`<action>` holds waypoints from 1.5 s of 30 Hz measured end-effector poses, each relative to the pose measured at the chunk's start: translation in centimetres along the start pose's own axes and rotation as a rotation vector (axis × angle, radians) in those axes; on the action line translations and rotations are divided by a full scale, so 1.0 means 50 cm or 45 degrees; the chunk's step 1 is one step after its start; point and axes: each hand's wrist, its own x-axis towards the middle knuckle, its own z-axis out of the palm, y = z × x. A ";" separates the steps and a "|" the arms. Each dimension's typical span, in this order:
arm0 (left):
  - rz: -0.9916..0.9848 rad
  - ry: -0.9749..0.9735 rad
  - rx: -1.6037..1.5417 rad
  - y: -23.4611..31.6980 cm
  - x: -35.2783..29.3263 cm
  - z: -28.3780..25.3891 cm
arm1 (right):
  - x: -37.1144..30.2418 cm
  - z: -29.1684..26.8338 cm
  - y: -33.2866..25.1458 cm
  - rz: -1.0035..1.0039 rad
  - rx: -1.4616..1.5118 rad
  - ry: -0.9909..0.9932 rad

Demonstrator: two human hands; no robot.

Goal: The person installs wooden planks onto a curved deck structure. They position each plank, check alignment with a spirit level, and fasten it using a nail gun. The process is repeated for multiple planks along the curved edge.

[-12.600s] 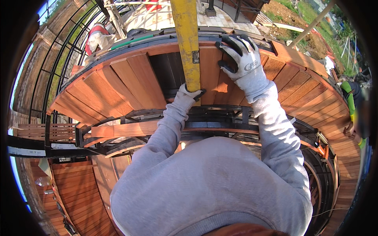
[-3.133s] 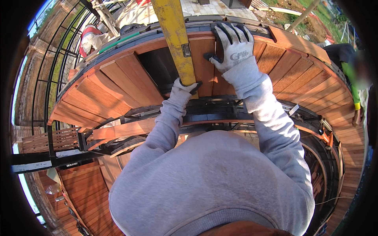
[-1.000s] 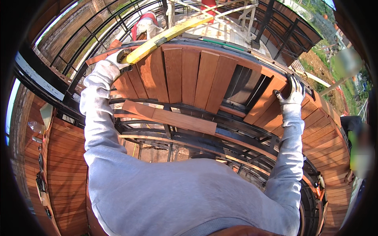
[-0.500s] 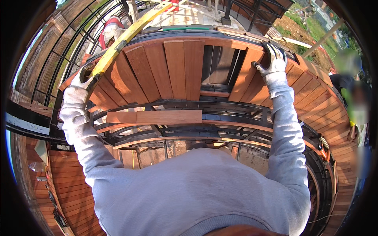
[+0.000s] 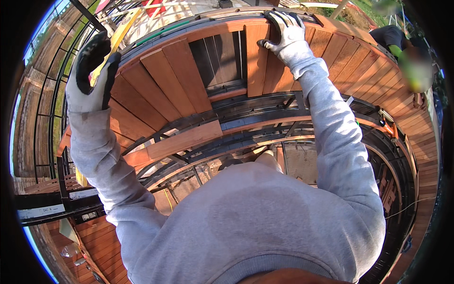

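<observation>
My left hand (image 5: 92,73), in a white and black glove, is raised near the left end of the curved wooden panel with its thumb and fingers wide apart. A long yellow bar (image 5: 124,29) runs behind it; no grip on the bar shows. In a matching glove, my right hand (image 5: 285,37) lies over the panel's upper rim, thumb spread, touching the reddish-brown boards (image 5: 257,59). Left of it, a gap between boards shows dark slats (image 5: 218,59). A loose board (image 5: 184,139) rests across the black frame below the panel.
Black curved metal framing (image 5: 265,106) spans below the boards. Orange-handled tools (image 5: 389,127) sit on the frame at right. A co-worker (image 5: 395,42) is at the far right. Black metal railing (image 5: 47,94) stands at left, above a black beam with a white label (image 5: 42,211).
The view has swung, so the panel appears farther left. My left hand has come off the yellow bar's lower end and opened. My right hand remains on the panel's rim.
</observation>
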 end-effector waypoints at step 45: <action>0.287 -0.739 0.699 0.017 0.207 0.583 | -0.734 -0.030 0.564 1.377 0.055 -0.268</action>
